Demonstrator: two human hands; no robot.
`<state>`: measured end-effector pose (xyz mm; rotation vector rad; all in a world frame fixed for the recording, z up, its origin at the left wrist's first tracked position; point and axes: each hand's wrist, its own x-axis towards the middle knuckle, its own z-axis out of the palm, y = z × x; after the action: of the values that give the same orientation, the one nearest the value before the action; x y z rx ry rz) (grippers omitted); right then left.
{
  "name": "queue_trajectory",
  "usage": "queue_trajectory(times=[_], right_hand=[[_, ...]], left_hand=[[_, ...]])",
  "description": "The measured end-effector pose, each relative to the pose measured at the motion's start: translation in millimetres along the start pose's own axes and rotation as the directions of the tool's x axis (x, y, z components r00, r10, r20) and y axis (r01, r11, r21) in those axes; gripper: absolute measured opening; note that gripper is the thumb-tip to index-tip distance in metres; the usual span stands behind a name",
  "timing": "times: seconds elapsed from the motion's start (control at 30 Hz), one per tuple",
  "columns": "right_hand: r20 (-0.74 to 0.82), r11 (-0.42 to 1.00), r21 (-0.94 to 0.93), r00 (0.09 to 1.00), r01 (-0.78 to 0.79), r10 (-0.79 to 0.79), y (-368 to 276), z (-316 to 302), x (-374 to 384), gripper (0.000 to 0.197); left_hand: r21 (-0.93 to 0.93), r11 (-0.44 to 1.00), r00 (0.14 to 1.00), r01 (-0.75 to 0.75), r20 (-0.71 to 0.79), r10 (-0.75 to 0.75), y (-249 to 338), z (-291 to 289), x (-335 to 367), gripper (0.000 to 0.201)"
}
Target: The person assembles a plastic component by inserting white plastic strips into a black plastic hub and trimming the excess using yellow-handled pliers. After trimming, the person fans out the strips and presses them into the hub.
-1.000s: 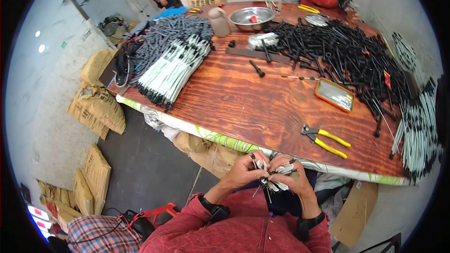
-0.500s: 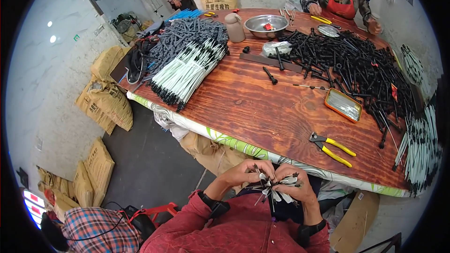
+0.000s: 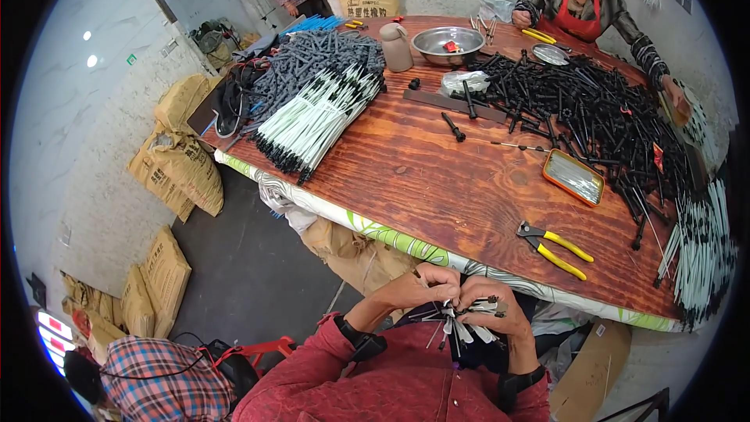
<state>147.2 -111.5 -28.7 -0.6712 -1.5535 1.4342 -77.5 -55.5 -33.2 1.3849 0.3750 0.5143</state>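
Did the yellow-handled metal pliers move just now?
No, the yellow-handled metal pliers keep their spot on the reddish-brown wooden table.

Grained wood is gleaming on the table (image 3: 437,180), shiny metal is glinting on the far bowl (image 3: 428,49), and near, held sticks (image 3: 462,332) are looking smooth, plasticky!

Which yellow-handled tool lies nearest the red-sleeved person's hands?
The pliers just beyond the right hand; the other yellow-handled tools lie far across the table.
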Motion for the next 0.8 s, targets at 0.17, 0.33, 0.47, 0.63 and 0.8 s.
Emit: queue_trajectory(times=[0.17,0.33,0.47,0.63,0.8], right_hand=[[-0.003,0.999,0.028,1.000,-0.018,0.018,2,-1,-2,0.020],[-0.004,0.998,0.047,1.000,-0.030,0.030,3,-5,-4,0.019],[0.018,1.000,-0.008,1.000,-0.003,0.003,0,-4,-2,0.018],[0.045,1.000,-0.029,0.999,-0.004,0.005,-2,1,1,0.020],[0.045,1.000,-0.012,0.999,0.009,-0.008,0,2,0,0.022]], left_hand=[[-0.021,0.995,0.992,0.100,-0.077,-0.101,-2,7,2,0.028],[-0.100,0.995,0.999,0.025,-0.036,-0.029,6,8,2,0.023],[-0.112,0.991,0.996,0.078,0.041,-0.073,21,4,0,0.019],[-0.172,0.973,0.988,0.154,0.049,-0.148,23,5,-3,0.014],[-0.091,0.988,0.988,0.123,-0.080,-0.130,20,17,-6,0.010]])
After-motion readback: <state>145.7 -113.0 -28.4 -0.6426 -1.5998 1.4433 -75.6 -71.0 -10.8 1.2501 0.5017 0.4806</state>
